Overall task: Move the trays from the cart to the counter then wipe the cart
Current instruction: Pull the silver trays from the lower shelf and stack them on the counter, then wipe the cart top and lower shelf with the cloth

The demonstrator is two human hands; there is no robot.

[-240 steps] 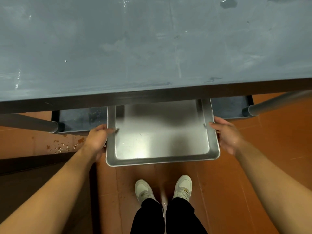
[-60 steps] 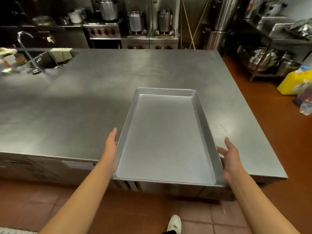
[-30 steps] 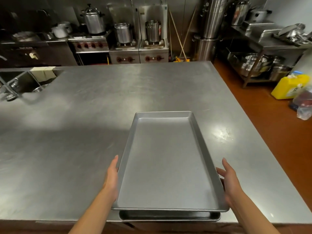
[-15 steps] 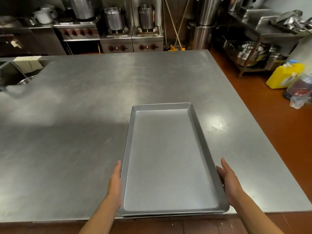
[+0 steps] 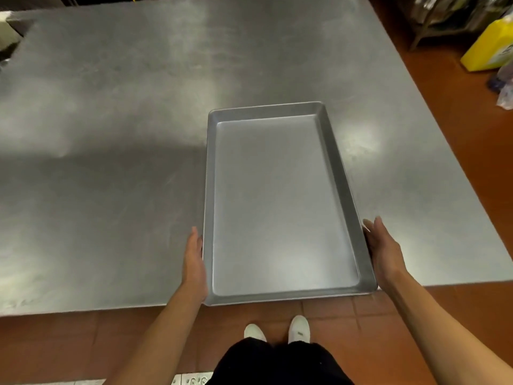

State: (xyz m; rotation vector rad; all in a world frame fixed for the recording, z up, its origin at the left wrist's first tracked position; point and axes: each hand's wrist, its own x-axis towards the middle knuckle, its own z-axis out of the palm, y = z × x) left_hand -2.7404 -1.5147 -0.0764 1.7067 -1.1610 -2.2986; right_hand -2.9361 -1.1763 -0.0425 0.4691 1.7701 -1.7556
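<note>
With a metal tray (image 5: 283,201) set on the steel counter (image 5: 111,134), the left hand (image 5: 194,262) and right hand (image 5: 384,252) lie flat-fingered against its sides, gripping nothing; wiping the cart remains.

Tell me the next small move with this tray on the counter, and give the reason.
Probably push the tray a little farther onto the counter, then let go. Its near edge still overhangs the counter's front edge above the floor, and the left hand and right hand lie flat against its long sides, well placed to slide it forward.
</note>
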